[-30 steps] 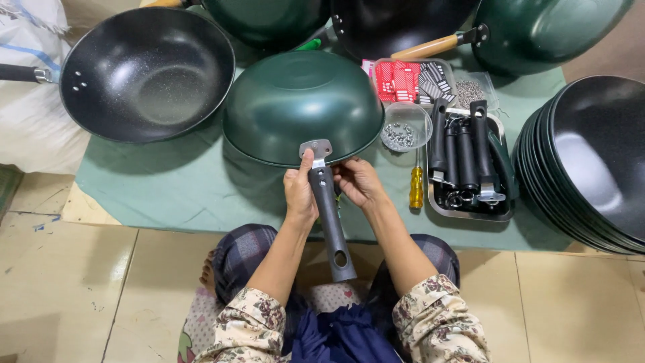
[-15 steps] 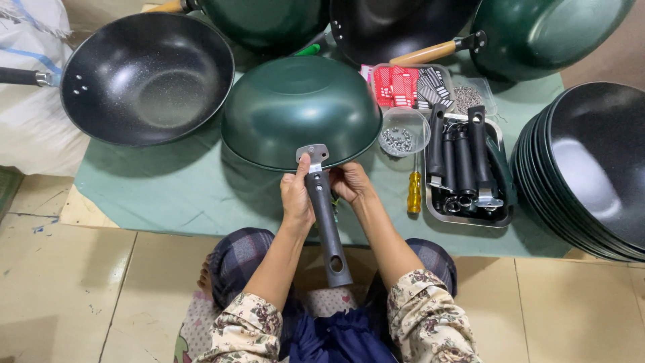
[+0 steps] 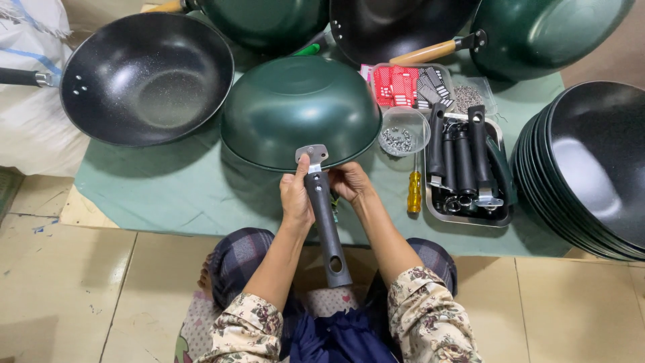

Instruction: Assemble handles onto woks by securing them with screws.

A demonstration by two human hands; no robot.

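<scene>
A dark green wok (image 3: 295,107) lies upside down on the green cloth (image 3: 154,188) in front of me. A black handle (image 3: 327,225) with a silver metal bracket at its tip is pressed against the wok's near rim. My left hand (image 3: 296,197) grips the handle's upper end, thumb up by the bracket. My right hand (image 3: 351,181) is on the handle's other side, just under the wok's rim; whether it holds a small part is hidden.
A black wok (image 3: 144,77) with its handle sits at the left. More woks stand at the back, and a stack of black pans (image 3: 594,165) is at the right. A metal tray of black handles (image 3: 463,168), a clear bowl of screws (image 3: 403,131) and a yellow screwdriver (image 3: 414,191) lie right of the wok.
The handle and both hands stay at the wok's rim; only the view shifts slightly.
</scene>
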